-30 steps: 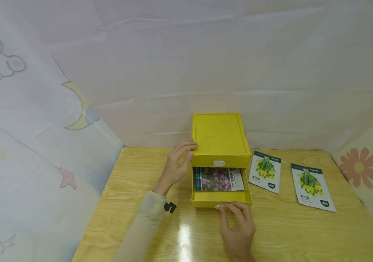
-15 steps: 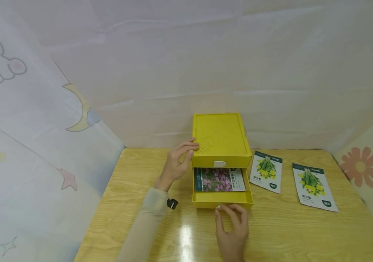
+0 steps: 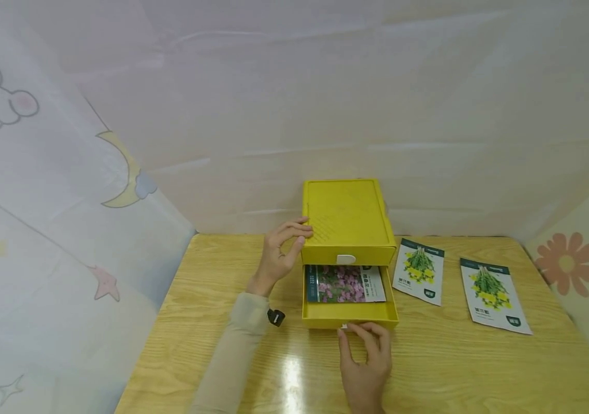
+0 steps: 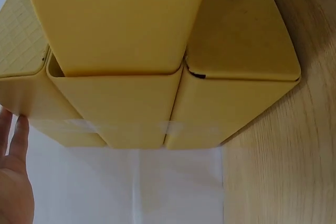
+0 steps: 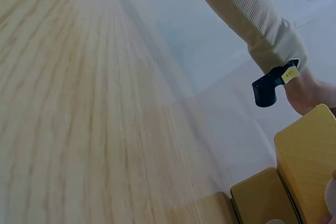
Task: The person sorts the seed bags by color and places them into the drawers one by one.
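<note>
A yellow drawer box point(image 3: 348, 210) stands against the back sheet, its stacked tiers visible in the left wrist view. One drawer point(image 3: 348, 311) is pulled well out; a seed packet point(image 3: 346, 283) printed with pink flowers lies in it. My left hand point(image 3: 277, 253) rests its extended fingers on the box's top left edge, and its fingers point(image 4: 18, 140) show beside the top tier. At the pulled-out drawer's front, my right hand point(image 3: 366, 362) pinches the small white pull tab point(image 3: 345, 326) between thumb and fingertips.
Two seed packets with yellow flowers, a nearer one point(image 3: 418, 271) and a farther one point(image 3: 496, 296), lie on the wooden table point(image 3: 459, 368) to the right of the box. Printed sheets form walls behind and at both sides. A black band point(image 3: 276, 317) sits on the left wrist.
My right hand has shifted slightly left at the pull tab. The drawer stays pulled out about as far, and my left hand keeps its place on the box.
</note>
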Tool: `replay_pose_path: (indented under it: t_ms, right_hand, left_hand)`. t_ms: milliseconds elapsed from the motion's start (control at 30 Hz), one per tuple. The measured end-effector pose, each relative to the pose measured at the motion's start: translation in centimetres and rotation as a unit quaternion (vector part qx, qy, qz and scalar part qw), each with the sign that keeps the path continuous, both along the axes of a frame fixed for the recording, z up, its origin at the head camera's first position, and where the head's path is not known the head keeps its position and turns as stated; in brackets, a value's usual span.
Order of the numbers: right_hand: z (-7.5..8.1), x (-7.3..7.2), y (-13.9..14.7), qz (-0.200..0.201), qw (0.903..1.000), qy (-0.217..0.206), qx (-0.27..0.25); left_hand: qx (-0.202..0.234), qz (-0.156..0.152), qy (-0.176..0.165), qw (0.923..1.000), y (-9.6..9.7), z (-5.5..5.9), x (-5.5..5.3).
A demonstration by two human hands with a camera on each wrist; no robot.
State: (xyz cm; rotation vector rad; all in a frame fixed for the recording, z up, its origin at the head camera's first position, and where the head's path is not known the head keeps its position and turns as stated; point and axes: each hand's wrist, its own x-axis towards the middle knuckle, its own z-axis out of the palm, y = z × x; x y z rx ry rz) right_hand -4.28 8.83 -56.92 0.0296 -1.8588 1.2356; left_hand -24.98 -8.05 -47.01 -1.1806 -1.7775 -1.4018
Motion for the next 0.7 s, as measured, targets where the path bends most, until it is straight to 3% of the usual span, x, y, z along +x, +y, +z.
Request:
replay_pose_path:
  t_ms: [700]
  right_hand:
    - [1.3,-1.2,0.0,0.005,0.9998,0.022,0.0]
  left_hand:
    - [0.053,-0.005,0.006,0.9986,0.7,-0.5,0.1]
